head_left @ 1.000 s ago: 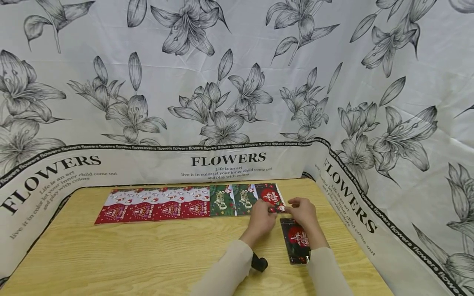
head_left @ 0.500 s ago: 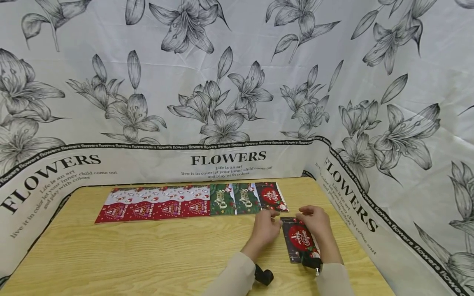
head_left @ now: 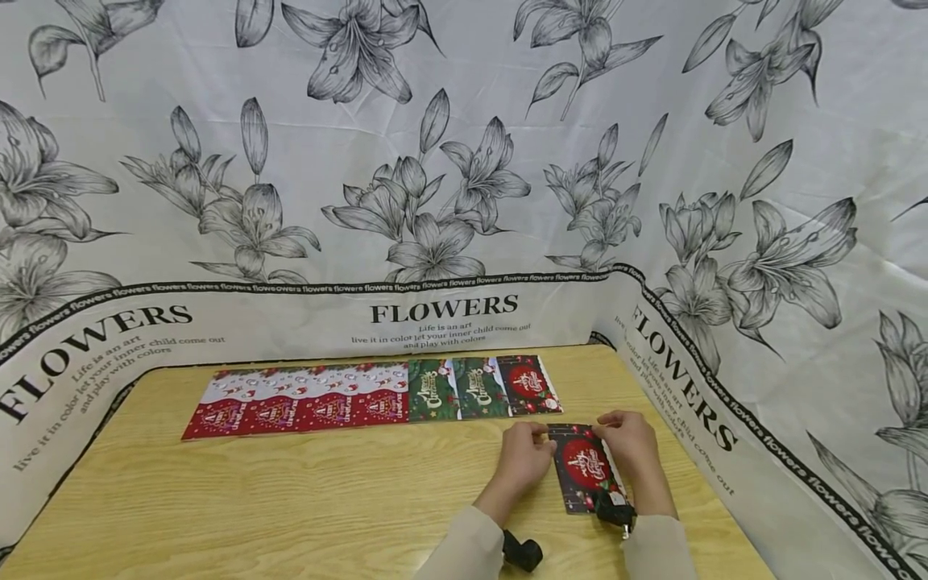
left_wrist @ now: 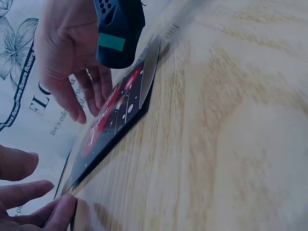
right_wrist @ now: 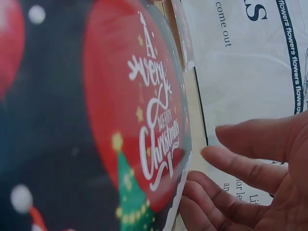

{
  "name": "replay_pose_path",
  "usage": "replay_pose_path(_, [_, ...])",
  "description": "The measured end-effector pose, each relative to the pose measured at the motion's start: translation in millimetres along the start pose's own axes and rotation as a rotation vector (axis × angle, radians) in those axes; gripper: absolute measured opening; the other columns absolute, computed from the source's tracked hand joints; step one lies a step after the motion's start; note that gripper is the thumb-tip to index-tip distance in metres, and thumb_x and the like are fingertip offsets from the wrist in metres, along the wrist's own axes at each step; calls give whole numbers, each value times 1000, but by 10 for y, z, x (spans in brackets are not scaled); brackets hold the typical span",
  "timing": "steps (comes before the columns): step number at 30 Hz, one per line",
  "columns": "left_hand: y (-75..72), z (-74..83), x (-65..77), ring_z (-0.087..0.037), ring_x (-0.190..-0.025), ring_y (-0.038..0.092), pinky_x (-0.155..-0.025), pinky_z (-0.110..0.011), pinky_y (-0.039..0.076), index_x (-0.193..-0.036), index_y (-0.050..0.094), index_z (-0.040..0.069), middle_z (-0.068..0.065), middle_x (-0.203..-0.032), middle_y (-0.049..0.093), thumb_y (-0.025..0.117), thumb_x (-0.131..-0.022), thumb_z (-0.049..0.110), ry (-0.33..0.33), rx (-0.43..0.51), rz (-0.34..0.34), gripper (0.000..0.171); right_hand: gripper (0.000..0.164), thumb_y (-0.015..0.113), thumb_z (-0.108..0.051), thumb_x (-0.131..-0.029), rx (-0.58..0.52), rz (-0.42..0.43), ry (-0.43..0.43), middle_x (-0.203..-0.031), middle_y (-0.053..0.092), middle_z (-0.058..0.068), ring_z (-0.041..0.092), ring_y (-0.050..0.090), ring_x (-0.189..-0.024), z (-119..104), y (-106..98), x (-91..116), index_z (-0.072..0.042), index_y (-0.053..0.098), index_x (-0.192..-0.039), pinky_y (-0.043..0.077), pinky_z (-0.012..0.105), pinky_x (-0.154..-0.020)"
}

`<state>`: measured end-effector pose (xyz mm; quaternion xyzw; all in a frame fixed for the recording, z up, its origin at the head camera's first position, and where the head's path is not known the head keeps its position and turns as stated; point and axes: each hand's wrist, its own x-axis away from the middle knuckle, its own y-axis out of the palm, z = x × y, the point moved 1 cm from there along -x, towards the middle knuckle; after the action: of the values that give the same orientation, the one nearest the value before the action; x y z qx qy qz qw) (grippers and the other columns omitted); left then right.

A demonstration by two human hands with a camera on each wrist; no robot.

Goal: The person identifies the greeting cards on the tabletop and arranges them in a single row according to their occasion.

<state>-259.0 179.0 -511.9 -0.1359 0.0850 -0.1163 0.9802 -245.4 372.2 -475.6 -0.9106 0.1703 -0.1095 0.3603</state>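
Observation:
A dark Christmas card (head_left: 584, 467) with a red circle and white lettering lies on the table in front of me. My left hand (head_left: 525, 456) is at its upper left corner; in the left wrist view the fingertips (left_wrist: 65, 204) touch that corner while the thumb stays apart. On the opposite side, my right hand (head_left: 631, 445) is at the upper right edge. Its lower fingers (right_wrist: 202, 192) touch the card's edge in the right wrist view, with thumb and index finger off the card. One end of the card bends up in the left wrist view.
Along the back of the wooden table (head_left: 290, 499) runs a row of Christmas cards: several red-and-white ones (head_left: 290, 399), two green ones (head_left: 432, 391), and a dark one (head_left: 529, 385) at the right end. Flower-printed cloth (head_left: 435, 201) encloses the table behind and at the sides.
Both hands have left the dark card at the row's right end and come back toward me, to the top corners of the nearer dark card. The row's end card now lies uncovered.

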Motion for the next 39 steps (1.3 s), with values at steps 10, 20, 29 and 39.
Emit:
replay_pose_path(10, [30, 2, 11, -8, -83, 63, -73, -27, 55, -114, 75, -9, -11, -94, 70, 75, -93, 1, -21, 30, -15, 23, 23, 69, -14, -95, -4, 15, 20, -113, 66, 30, 42, 59, -102, 6, 39, -12, 6, 73, -105, 48, 52, -84])
replay_pose_path(20, [82, 11, 25, -3, -76, 61, -68, -23, 54, -106, 78, -7, -3, -85, 68, 76, -90, -3, -20, 81, 30, 17, 19, 70, -10, -94, -5, -3, 17, -109, 68, 29, 41, 60, -98, -21, 64, -19, 7, 73, -103, 48, 52, -83])
replay_pose_path(29, [99, -20, 27, -3, -74, 61, -67, -21, 54, -97, 81, -2, -6, -90, 70, 77, -80, -15, 4, 112, 143, 22, 18, 72, -9, -93, -11, -35, -1, -111, 70, 29, 42, 61, -103, -27, 85, -39, 5, 75, -103, 49, 50, -85])
replay_pose_path(39, [79, -60, 6, -3, -66, 64, -57, -18, 54, -87, 80, -2, -3, -96, 72, 67, -70, -26, 8, 218, 238, 32, 21, 70, -2, -97, -148, -110, -21, -107, 70, 21, 27, 63, -90, -31, 38, -34, 6, 72, -116, 53, 33, -71])
